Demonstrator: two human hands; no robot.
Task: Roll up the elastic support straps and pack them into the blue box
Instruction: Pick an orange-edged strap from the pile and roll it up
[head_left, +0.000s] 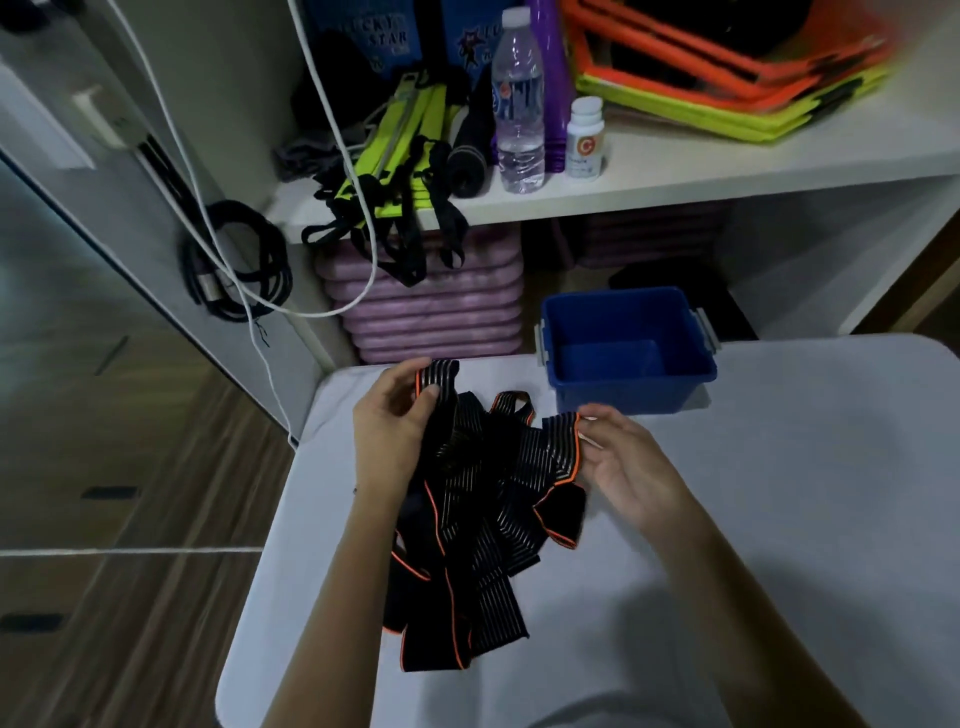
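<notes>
Head view: my left hand (392, 415) pinches one end of the black, orange-edged elastic straps (483, 514); my right hand (621, 462) pinches another end. They're heaped on the white desk (779, 493), near the empty blue plastic box (626, 353).

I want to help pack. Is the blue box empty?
Empty, as far as shown: the blue box has no lid and only its bare blue floor shows.

White tabletop (779, 519) carries a tangled heap of black, orange-edged straps (467, 519) near its middle. Blue box (626, 353) stands open at the far edge, just beyond the heap.
</notes>
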